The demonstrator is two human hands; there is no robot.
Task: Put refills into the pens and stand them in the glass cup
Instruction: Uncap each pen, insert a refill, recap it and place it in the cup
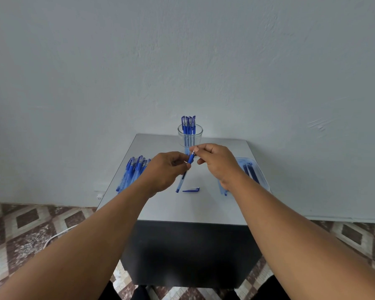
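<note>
My left hand [168, 169] grips a blue pen [183, 176] by its barrel, holding it tilted above the table. My right hand [217, 162] pinches the pen's tip end near the blue grip. The pen's loose blue cap [191, 189] lies on the table just below. Behind my hands stands the glass cup [189, 135] with several capped blue pens upright in it. A pile of blue pens [132, 172] lies at the table's left side.
A clear plastic tray [252, 169] with dark refills sits on the right, partly hidden by my right wrist. The grey table [171, 208] stands against a pale wall. A white cable [56, 234] runs over the patterned floor at the left.
</note>
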